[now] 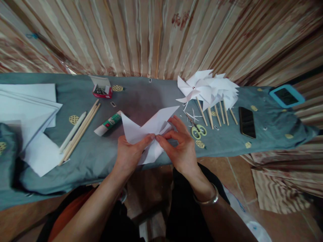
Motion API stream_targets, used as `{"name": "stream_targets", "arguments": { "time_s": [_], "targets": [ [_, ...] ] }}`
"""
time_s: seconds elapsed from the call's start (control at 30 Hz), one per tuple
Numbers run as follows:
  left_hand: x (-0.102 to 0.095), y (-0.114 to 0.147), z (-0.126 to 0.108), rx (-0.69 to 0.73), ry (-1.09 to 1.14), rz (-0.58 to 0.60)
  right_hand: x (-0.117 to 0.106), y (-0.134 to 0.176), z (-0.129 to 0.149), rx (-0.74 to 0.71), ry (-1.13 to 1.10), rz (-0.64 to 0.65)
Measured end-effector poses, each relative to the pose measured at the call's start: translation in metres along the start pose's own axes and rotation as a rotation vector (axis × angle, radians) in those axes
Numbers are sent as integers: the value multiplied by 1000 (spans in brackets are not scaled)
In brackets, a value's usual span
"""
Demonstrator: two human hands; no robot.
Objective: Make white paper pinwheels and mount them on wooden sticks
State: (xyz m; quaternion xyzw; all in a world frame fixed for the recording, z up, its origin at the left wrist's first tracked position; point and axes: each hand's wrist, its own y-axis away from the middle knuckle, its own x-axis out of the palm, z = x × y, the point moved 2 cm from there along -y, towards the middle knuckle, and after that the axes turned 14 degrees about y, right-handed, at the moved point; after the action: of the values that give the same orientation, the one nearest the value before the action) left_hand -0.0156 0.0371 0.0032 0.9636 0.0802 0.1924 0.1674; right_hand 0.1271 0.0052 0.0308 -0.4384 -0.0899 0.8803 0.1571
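Now your left hand (129, 152) and right hand (180, 148) both pinch the folded paper (148, 127) at the frame's centre; scissors (194, 126) lie right of centre, pinwheels (210, 89) at upper right.

Left hand (129, 152), right hand (182, 148), paper (148, 129) pinched, seemingly mid-sheet

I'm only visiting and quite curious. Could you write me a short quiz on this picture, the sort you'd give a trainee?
1. Multiple choice: what do the left hand and right hand hold together?
a) black phone
b) pointed white paper
c) red box

2. True or false: a bracelet is worn on the left wrist.

3. Fill in: the green-handled scissors lie nearer to the ____ hand.

Key:
1. b
2. False; the bracelet is on the right wrist.
3. right
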Motion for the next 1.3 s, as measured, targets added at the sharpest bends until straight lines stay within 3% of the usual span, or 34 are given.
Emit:
{"name": "stream_targets", "arguments": {
  "time_s": [0.4,0.63,0.73,0.9,1.3],
  "targets": [
    [0,-5,-2,-13,67,-57,-5,-1,2,-20,-1,-10],
    [-6,-17,-33,99,258,-165,-41,-19,-57,132,-109,-174],
    [-9,-17,-39,79,291,-202,-40,-17,-76,137,11,-28],
    [-10,-13,-37,76,249,-210,-19,-8,-70,-2,182,199],
    [-16,-18,-24,85,195,-124,-1,-10,-54,-153,553,290]
  ]
}}
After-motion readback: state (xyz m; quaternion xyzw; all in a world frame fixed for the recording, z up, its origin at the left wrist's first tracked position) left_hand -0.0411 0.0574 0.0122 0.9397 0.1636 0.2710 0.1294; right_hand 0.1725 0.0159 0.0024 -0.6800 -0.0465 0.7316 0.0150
